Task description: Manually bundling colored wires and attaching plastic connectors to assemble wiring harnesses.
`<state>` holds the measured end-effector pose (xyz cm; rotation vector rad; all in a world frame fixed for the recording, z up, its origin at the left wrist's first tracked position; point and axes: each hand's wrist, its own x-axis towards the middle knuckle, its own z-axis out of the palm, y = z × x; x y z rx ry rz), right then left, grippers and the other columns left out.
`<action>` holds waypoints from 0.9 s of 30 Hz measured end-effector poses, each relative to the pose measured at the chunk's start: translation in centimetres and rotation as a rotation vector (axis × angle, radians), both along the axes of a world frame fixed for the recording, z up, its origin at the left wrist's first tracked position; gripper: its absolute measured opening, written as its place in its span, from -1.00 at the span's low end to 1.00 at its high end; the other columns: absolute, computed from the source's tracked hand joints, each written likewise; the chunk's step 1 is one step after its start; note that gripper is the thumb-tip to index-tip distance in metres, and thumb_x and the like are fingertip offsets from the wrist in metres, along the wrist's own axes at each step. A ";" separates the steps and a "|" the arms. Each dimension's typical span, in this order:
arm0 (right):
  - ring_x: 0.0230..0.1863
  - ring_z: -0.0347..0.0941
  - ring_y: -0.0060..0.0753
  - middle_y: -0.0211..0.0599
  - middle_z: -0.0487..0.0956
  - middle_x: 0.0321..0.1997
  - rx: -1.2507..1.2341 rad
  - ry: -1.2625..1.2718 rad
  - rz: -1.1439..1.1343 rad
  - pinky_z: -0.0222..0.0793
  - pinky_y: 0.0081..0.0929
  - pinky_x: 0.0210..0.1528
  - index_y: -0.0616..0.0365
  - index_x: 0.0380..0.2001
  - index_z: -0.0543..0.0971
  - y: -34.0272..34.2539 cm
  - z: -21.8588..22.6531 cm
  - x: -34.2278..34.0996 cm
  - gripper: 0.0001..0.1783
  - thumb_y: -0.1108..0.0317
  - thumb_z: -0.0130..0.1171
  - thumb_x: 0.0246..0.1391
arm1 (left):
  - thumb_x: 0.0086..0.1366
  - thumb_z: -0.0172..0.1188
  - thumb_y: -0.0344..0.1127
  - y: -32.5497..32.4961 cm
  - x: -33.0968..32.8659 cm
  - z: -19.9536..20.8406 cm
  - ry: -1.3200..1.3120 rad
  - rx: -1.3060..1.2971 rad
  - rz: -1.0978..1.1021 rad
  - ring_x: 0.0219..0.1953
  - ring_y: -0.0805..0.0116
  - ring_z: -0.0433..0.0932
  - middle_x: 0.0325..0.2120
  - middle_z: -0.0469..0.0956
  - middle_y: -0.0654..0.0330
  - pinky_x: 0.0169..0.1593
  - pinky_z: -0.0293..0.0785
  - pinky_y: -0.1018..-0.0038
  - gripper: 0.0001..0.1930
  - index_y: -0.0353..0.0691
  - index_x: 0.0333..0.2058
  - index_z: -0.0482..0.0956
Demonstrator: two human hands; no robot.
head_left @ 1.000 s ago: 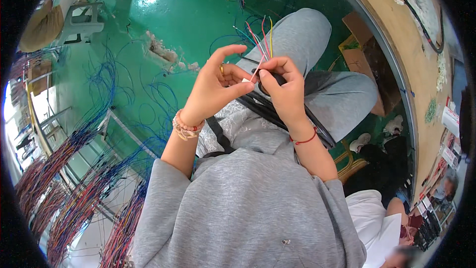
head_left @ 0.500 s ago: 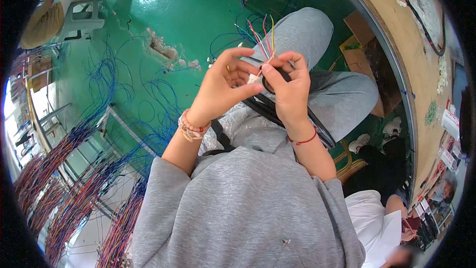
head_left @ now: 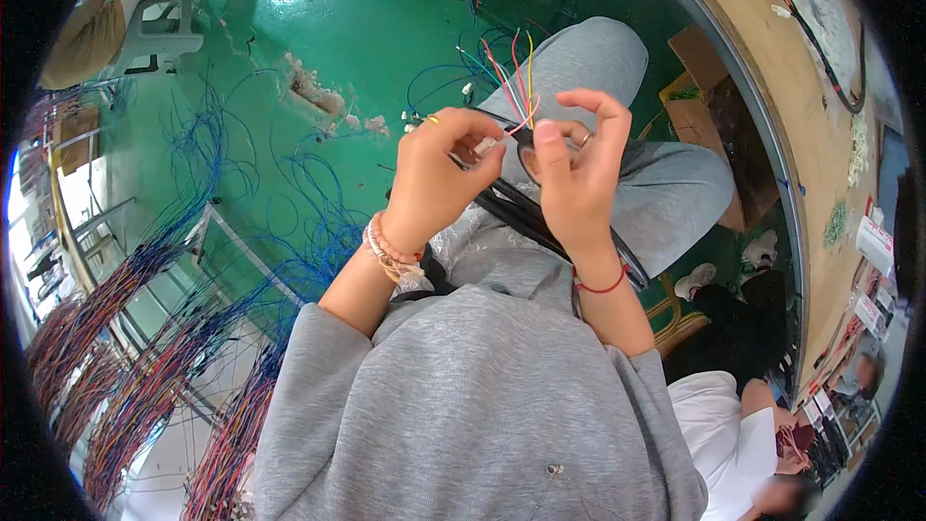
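My left hand (head_left: 446,159) pinches a small white connector (head_left: 485,146) between thumb and fingers. A pale pinkish wire loops from the connector to the stripped end of a black cable (head_left: 527,138). Red, yellow, white and green-blue wires (head_left: 527,87) fan out from that end, away from me. Beside it is my right hand (head_left: 586,169), thumb and index finger spread apart, its lower fingers curled about the black cable. Those curled fingertips are partly hidden. More black cable (head_left: 526,217) runs across my lap, under the right wrist.
Thick bundles of coloured wires (head_left: 145,396) hang at the left, with loose blue wires over the green floor (head_left: 328,19). A wooden workbench (head_left: 762,68) curves along the right, cardboard boxes (head_left: 699,125) below it. A grey stool (head_left: 164,34) stands far left; another person in white (head_left: 719,434) sits lower right.
My right thumb and index finger have let go of the wire by the connector and opened, moving slightly right. My left hand has turned and keeps the connector.
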<state>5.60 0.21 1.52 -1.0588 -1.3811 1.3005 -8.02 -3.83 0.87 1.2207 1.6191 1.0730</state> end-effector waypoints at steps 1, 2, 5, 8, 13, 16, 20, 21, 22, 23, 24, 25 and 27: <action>-0.36 0.36 -0.58 -0.22 0.27 -0.10 -0.122 0.049 0.029 0.32 -0.67 -0.42 0.27 -0.14 0.16 0.2 0.4 0.2 -0.67 0.41 -0.05 0.07 | -0.08 0.24 -0.49 0.0 0.0 0.2 0.165 0.072 -0.043 -0.52 0.52 0.47 -0.54 0.48 0.22 -0.43 0.39 0.63 -0.74 -0.30 -0.34 0.47; -0.37 0.37 -0.56 -0.21 0.27 -0.10 -0.244 0.098 0.057 0.35 -0.65 -0.40 0.28 -0.13 0.15 0.4 0.8 0.5 -0.67 0.39 -0.07 0.08 | -0.08 0.24 -0.49 0.0 0.0 0.4 0.164 0.073 -0.044 -0.52 0.52 0.47 -0.54 0.48 0.22 -0.43 0.39 0.63 -0.74 -0.30 -0.34 0.47; -0.27 0.43 -0.37 -0.13 0.28 -0.06 -0.186 0.239 0.058 0.42 -0.49 -0.25 0.28 -0.12 0.15 1.5 0.8 0.5 -0.71 0.39 -0.16 0.12 | -0.10 0.25 -0.51 -0.1 0.0 0.8 0.316 0.158 -0.063 -0.54 0.46 0.47 -0.55 0.48 0.18 -0.43 0.40 0.60 -0.71 -0.30 -0.33 0.43; -0.16 0.43 -0.22 -0.09 0.29 -0.03 -0.239 0.307 0.078 0.40 -0.39 -0.15 0.26 -0.11 0.18 1.9 0.4 0.8 -0.74 0.40 -0.22 0.14 | -0.09 0.24 -0.53 -0.1 0.0 0.7 0.126 0.091 0.041 -0.52 0.46 0.48 -0.53 0.50 0.19 -0.43 0.40 0.58 -0.65 -0.28 -0.28 0.35; -0.07 0.37 -0.27 -0.09 0.36 -0.05 -0.286 0.315 0.207 0.31 -0.37 -0.02 0.28 -0.11 0.26 1.9 -0.7 1.8 -0.72 0.50 -0.15 0.06 | -0.05 0.22 -0.60 -0.2 -0.6 0.4 -0.027 0.125 -0.055 -0.42 0.50 0.46 -0.45 0.50 0.18 -0.37 0.36 0.61 -0.55 -0.27 -0.18 0.23; -0.03 0.33 -0.33 -0.13 0.36 -0.04 -0.184 0.204 0.188 0.26 -0.43 0.00 0.29 -0.15 0.32 1.9 -1.4 2.4 -0.70 0.61 -0.12 -0.03 | -0.04 0.20 -0.60 -0.2 -0.9 0.7 -0.019 0.145 -0.085 -0.41 0.51 0.45 -0.44 0.49 0.19 -0.35 0.35 0.62 -0.59 -0.29 -0.18 0.30; -0.03 0.31 -0.39 -0.19 0.37 -0.04 -0.015 0.006 0.263 0.24 -0.48 0.00 0.27 -0.17 0.37 1.6 -2.0 2.8 -0.65 0.69 -0.10 -0.11 | 0.03 0.13 -0.59 0.1 -1.2 1.2 0.091 0.158 -0.232 -0.35 0.52 0.43 -0.41 0.48 0.23 -0.29 0.33 0.63 -0.68 -0.33 -0.18 0.43; -0.03 0.31 -0.41 -0.23 0.37 -0.03 0.002 -0.004 0.331 0.23 -0.51 -0.01 0.25 -0.17 0.39 1.5 -2.1 2.7 -0.63 0.71 -0.09 -0.13 | 0.03 0.13 -0.59 0.2 -1.2 1.2 0.080 0.158 -0.237 -0.35 0.52 0.43 -0.41 0.48 0.23 -0.29 0.33 0.63 -0.68 -0.33 -0.18 0.43; -0.03 0.30 -0.44 -0.26 0.36 -0.03 0.014 -0.017 0.397 0.23 -0.53 -0.02 0.23 -0.17 0.41 1.4 -2.2 2.6 -0.60 0.73 -0.09 -0.16 | 0.06 0.10 -0.58 0.4 -1.2 1.2 0.044 0.176 -0.229 -0.34 0.53 0.42 -0.39 0.47 0.23 -0.27 0.33 0.63 -0.70 -0.34 -0.17 0.43; -0.08 0.33 -0.40 -0.25 0.41 -0.09 0.034 -0.011 0.370 0.22 -0.53 -0.02 0.20 -0.17 0.43 1.4 -2.4 2.4 -0.56 0.75 -0.05 -0.21 | 0.09 0.07 -0.57 0.5 -1.2 1.3 0.018 0.165 -0.225 -0.33 0.54 0.41 -0.37 0.47 0.24 -0.26 0.32 0.64 -0.72 -0.35 -0.16 0.44; -0.08 0.33 -0.40 -0.25 0.41 -0.09 0.035 -0.011 0.369 0.22 -0.53 -0.02 0.20 -0.17 0.43 1.5 -2.5 2.4 -0.56 0.75 -0.05 -0.21 | 0.09 0.07 -0.57 0.5 -1.1 1.3 0.009 0.194 -0.222 -0.33 0.54 0.41 -0.37 0.47 0.24 -0.26 0.32 0.64 -0.72 -0.35 -0.16 0.44; -0.12 0.35 -0.36 -0.25 0.43 -0.14 0.191 -0.102 0.334 0.24 -0.52 -0.06 0.19 -0.20 0.44 1.7 -2.6 2.2 -0.56 0.75 -0.03 -0.24 | 0.12 0.04 -0.57 0.5 -1.1 1.4 -0.045 0.157 -0.209 -0.33 0.54 0.40 -0.36 0.46 0.25 -0.25 0.31 0.64 -0.74 -0.35 -0.17 0.44; -0.16 0.38 -0.33 -0.25 0.45 -0.18 0.348 -0.191 0.298 0.25 -0.51 -0.09 0.19 -0.22 0.45 2.2 -2.9 2.0 -0.57 0.75 0.00 -0.26 | 0.14 0.01 -0.56 0.5 -1.0 1.6 -0.096 0.121 -0.195 -0.32 0.55 0.39 -0.35 0.45 0.26 -0.24 0.31 0.65 -0.75 -0.36 -0.17 0.44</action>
